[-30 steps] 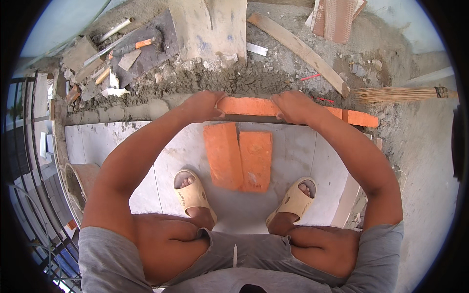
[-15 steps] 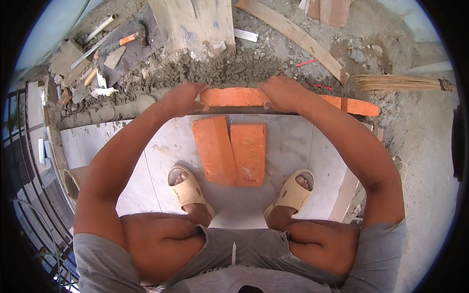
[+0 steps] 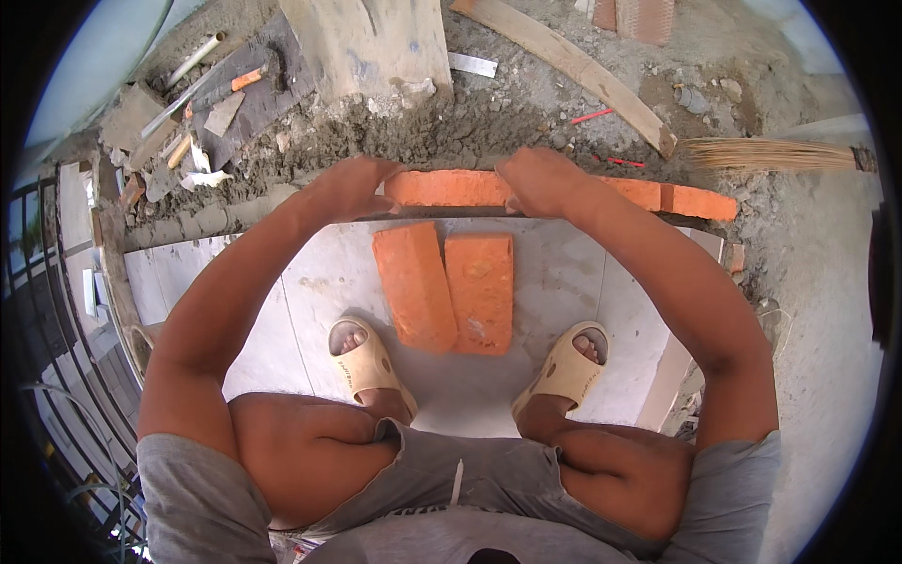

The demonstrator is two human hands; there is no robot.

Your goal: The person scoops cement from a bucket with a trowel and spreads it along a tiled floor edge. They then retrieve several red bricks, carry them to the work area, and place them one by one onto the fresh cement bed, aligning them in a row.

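The person squats over a pale tiled floor, both arms reaching toward twelve o'clock. The left hand and the right hand clamp the two ends of a long orange clay brick, which lies flat on a bed of grey wet mortar at the tile's far edge. At its three o'clock end, a second orange brick continues the same row. Just toward six o'clock, two loose orange bricks lie side by side on the tile, between the beige slip-on sandals. A straw broom lies at two o'clock, a wooden plank at one o'clock.
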